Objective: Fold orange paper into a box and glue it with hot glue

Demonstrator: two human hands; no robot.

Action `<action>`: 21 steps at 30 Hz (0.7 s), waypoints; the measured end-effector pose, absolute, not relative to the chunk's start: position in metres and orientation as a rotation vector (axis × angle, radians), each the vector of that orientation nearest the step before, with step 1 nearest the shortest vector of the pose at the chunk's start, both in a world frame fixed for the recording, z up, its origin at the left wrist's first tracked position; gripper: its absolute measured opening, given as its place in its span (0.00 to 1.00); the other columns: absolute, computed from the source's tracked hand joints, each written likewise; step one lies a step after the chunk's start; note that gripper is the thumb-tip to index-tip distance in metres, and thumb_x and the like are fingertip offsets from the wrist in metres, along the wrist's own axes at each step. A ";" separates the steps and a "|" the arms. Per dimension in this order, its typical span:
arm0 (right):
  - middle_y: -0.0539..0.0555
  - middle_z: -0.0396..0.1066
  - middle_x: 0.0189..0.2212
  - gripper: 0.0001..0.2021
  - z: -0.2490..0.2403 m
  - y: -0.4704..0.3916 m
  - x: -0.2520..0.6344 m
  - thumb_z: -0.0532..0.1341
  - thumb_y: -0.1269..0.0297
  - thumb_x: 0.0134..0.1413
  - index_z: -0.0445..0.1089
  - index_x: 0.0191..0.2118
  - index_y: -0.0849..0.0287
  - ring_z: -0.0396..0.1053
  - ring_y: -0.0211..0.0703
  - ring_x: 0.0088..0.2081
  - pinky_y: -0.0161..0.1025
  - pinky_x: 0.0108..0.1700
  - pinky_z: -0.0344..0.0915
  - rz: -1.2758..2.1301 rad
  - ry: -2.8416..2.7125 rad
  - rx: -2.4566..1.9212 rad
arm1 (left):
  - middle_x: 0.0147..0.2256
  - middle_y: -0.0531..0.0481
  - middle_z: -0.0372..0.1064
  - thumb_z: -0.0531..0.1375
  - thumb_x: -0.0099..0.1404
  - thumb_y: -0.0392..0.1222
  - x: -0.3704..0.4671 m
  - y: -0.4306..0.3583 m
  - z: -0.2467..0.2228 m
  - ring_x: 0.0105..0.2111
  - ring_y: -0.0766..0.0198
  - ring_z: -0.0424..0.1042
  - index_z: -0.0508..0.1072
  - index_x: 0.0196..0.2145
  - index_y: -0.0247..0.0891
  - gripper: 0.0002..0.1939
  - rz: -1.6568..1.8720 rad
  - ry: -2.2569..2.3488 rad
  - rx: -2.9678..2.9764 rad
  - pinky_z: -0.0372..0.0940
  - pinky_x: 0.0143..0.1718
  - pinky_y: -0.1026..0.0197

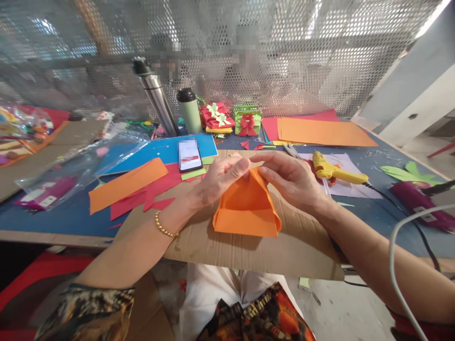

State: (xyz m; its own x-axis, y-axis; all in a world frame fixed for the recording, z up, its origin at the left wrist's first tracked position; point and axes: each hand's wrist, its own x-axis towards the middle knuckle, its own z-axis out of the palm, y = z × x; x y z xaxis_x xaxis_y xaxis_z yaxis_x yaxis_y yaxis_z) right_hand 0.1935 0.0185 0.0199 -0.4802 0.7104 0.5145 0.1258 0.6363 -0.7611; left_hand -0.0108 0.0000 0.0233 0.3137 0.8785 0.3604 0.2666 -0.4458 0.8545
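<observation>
An orange folded paper bag (245, 222) stands on a brown cardboard sheet (199, 246) in front of me, its wide base toward me and its top narrowing. My left hand (229, 175) grips the bag's upper left side, thumb on top. On the upper right edge, my right hand (289, 177) pinches the paper between thumb and fingers. Fingertips of both hands come close together at the bag's top, and the far side of the paper is hidden behind them.
A yellow glue gun (337, 173) lies right on pale paper. Behind stand a phone (190, 156), a steel flask (159, 102), a green tumbler (190, 113) and small red (216, 118) and green (248, 124) paper bags. Orange strips (128, 184) and red scraps lie left.
</observation>
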 end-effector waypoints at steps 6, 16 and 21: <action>0.45 0.65 0.22 0.10 0.026 0.011 0.197 0.58 0.63 0.67 0.71 0.50 0.57 0.62 0.36 0.25 0.36 0.30 0.61 0.591 -1.964 -0.735 | 0.32 0.48 0.69 0.54 0.69 0.54 -0.013 -0.006 0.034 0.32 0.62 0.67 0.72 0.30 0.38 0.19 1.028 0.895 1.775 0.61 0.33 0.58; 0.44 0.68 0.22 0.08 0.024 0.009 0.194 0.57 0.65 0.67 0.69 0.49 0.56 0.65 0.35 0.23 0.34 0.29 0.62 0.478 -2.018 -0.715 | 0.31 0.53 0.67 0.67 0.55 0.43 -0.010 -0.002 0.032 0.30 0.68 0.66 0.67 0.34 0.39 0.13 1.071 0.888 1.685 0.63 0.31 0.64; 0.49 0.74 0.28 0.08 0.022 0.007 0.194 0.57 0.66 0.66 0.68 0.49 0.55 0.72 0.38 0.28 0.35 0.32 0.66 0.329 -2.062 -0.663 | 0.30 0.50 0.71 0.66 0.59 0.46 -0.005 -0.006 0.032 0.30 0.66 0.69 0.73 0.31 0.36 0.11 1.005 0.924 1.705 0.63 0.29 0.65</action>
